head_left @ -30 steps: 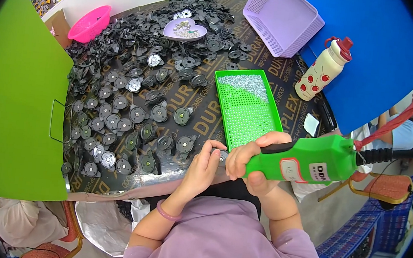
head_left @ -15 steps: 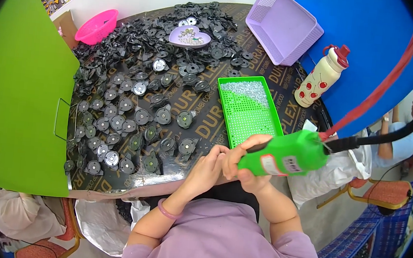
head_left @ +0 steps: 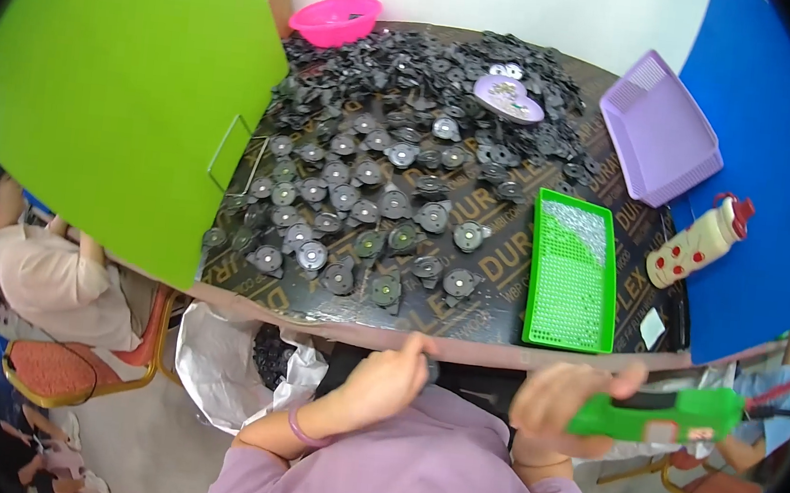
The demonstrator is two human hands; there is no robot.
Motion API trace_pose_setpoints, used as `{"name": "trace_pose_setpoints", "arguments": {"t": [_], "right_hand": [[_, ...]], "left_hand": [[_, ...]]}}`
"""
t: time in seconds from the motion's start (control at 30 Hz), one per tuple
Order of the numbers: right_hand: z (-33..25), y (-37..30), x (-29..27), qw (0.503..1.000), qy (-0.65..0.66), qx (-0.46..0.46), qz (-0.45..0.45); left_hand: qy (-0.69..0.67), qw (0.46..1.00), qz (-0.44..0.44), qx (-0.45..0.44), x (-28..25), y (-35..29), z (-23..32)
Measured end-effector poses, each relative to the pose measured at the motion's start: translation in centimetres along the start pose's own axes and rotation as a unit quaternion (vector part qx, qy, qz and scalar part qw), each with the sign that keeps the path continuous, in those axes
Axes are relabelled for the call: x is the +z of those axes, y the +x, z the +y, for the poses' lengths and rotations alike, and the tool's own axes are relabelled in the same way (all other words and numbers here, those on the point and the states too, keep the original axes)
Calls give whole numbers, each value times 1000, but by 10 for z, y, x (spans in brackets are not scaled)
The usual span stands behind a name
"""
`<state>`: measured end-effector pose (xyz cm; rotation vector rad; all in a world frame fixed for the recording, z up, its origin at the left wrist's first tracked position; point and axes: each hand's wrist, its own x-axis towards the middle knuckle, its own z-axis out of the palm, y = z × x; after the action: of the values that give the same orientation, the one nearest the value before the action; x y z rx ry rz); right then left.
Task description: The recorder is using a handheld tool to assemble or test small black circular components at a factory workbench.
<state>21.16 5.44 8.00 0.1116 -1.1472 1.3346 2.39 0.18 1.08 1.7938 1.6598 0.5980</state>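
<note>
My left hand (head_left: 387,382), with a pink bangle at the wrist, is closed at the table's front edge. A small dark round part (head_left: 431,372) shows at its fingers, mostly covered. To the right, my right hand (head_left: 553,400) is wrapped round a green electric screwdriver (head_left: 659,416), held level and blurred by motion. Its tip is hidden by the hand. A dark cable and a red cord run off its right end. Beyond my hands, several round black assemblies (head_left: 386,289) with metal centres lie spread on the table (head_left: 494,304).
A green perforated tray (head_left: 565,306) holds small silver pieces at its far end. A heap of black parts (head_left: 383,79) fills the back, with a purple heart-shaped dish (head_left: 522,110), a pink basin (head_left: 336,22), a purple basket (head_left: 662,139) and a bottle (head_left: 700,243) around. Partitions (head_left: 124,97) flank the table.
My hands have moved apart and nearer to my body, the screwdriver going right with my right hand. The view has turned left, so the table items sit farther right.
</note>
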Motion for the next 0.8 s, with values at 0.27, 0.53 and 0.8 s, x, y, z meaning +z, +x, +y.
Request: {"name": "trace_pose_setpoints", "arguments": {"t": [0.27,0.53,0.8], "right_hand": [[-29,-2,-34,994,-9,-103,27],[-22,-4,-40,991,-61,-116,17],[-23,-15,-40,991,-88,-91,50]], "left_hand": [[107,946,-159,-261,-94,-109,-116],[245,835,399,-288,-151,-80,-122],[249,795,416,-365,-160,13,-175]]}}
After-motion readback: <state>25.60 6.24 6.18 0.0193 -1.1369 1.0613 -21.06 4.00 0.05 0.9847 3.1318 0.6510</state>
